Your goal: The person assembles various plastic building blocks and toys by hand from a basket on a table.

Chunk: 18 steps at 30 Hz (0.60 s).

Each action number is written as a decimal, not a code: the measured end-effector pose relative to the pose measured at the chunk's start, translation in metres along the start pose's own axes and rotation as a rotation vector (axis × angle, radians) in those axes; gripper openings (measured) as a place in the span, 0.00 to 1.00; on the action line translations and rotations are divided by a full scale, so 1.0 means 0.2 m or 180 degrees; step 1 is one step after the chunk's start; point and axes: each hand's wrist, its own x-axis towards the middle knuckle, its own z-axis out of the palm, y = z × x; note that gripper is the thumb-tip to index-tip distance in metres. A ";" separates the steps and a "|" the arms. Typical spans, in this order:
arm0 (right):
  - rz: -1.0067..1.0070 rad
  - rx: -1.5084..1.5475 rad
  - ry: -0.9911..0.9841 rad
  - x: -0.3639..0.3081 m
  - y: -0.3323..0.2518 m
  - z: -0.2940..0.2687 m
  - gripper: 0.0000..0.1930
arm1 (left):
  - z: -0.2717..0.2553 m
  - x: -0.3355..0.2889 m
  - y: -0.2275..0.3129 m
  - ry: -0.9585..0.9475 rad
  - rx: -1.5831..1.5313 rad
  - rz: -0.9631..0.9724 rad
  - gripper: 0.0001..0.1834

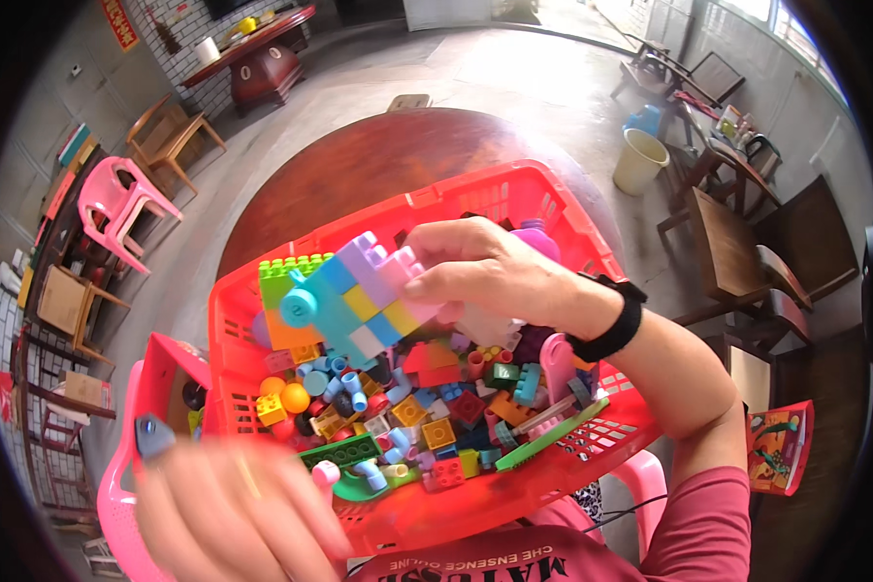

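My right hand (pixel 470 267) is closed round a joined set of toy building blocks (pixel 364 301), held tilted above a red plastic basket (pixel 538 179). The set has turquoise, lilac, pink, yellow and white blocks, with a round turquoise piece (pixel 298 307) at its left end. My left hand (pixel 233 509) is smeared by motion at the basket's near left corner, its fingers curled. A small grey-blue block (pixel 153 436) shows at its upper edge and seems pinched there. Below the set, loose blocks (pixel 436 432) of many colours fill the basket.
The basket rests partly over a round brown wooden table (pixel 359 160). A red box (pixel 175 373) stands on a pink chair (pixel 116 495) to the left. Wooden chairs (pixel 723 242) and a pale bucket (pixel 640 160) are at the right. An orange-red packet (pixel 779 446) is at the lower right.
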 end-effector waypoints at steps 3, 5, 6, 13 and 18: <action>-0.0018 -0.0158 -0.0201 0.00 -0.02 -0.01 0.14 | 0.01 -0.12 -0.07 0.3081 0.2057 -0.0879 0.15; 0.0121 -0.0368 -0.0332 0.00 -0.02 0.00 0.12 | -0.10 -0.20 -0.17 0.3431 0.2657 -0.1671 0.21; 0.0231 -0.0550 -0.0409 0.00 -0.03 -0.01 0.11 | -0.12 -0.24 -0.22 0.3417 0.2503 -0.2068 0.25; 0.0185 -0.0873 -0.0447 0.00 -0.04 0.00 0.14 | -0.09 -0.31 -0.33 0.2643 0.0069 -0.2993 0.27; 0.0108 -0.0919 -0.0363 0.00 -0.01 -0.01 0.12 | -0.08 -0.30 -0.34 0.2758 0.0001 -0.2919 0.25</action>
